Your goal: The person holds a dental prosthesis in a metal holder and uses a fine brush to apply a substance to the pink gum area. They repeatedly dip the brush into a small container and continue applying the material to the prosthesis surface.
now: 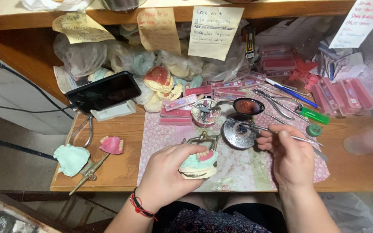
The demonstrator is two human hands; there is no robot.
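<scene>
My left hand [169, 170] grips a dental model [200, 163] with pink wax gums and a row of teeth, mounted on a pale green plaster base in a metal articulator. My right hand [288, 153] pinches a thin metal wax instrument [262, 128]. Its tip rests at a small round burner [238, 133] on the patterned mat. Both hands hover over the near edge of the wooden bench.
A black phone [104, 91] leans on a white stand at the left. A pink wax denture [112, 145] and a green plaster cast [71, 159] lie at the front left. Pink tooth cards [175, 104], pliers [277, 102], a green lighter [314, 115] and paper notes crowd the back.
</scene>
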